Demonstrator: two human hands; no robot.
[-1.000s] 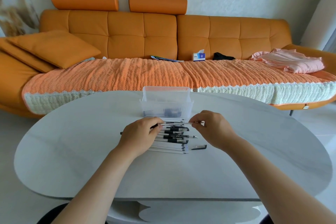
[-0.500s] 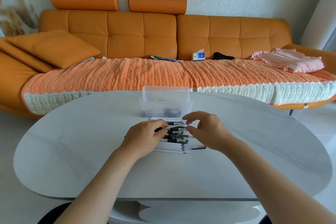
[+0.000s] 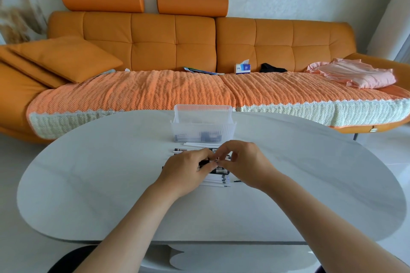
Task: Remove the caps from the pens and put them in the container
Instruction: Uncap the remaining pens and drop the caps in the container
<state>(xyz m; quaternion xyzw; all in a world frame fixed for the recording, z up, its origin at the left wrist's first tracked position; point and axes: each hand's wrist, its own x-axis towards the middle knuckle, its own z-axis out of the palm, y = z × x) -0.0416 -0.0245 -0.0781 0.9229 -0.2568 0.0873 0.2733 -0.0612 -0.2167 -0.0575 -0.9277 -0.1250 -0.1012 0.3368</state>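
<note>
Broadly, a white oval table [image 3: 88, 184] fronts an orange sofa [image 3: 155, 40] bearing a tissue box [image 3: 243, 68] and pink cloth [image 3: 355, 73]. Left hand [image 3: 186, 173] and right hand [image 3: 246, 166] curl, pinching one pen [image 3: 204, 162] between them. Beneath the fingers lie the other pens [image 3: 216, 182]; just beyond them, the clear container [image 3: 221, 127] holds blurred dark caps [image 3: 208, 136].

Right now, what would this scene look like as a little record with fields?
Setting: white table before an orange sofa
Container: clear plastic, far side of table, dark items inside
Pile of pens: on the table between container and hands
Left hand: grips one pen
Right hand: pinches that pen's other end
Cap: hidden by fingers
</note>
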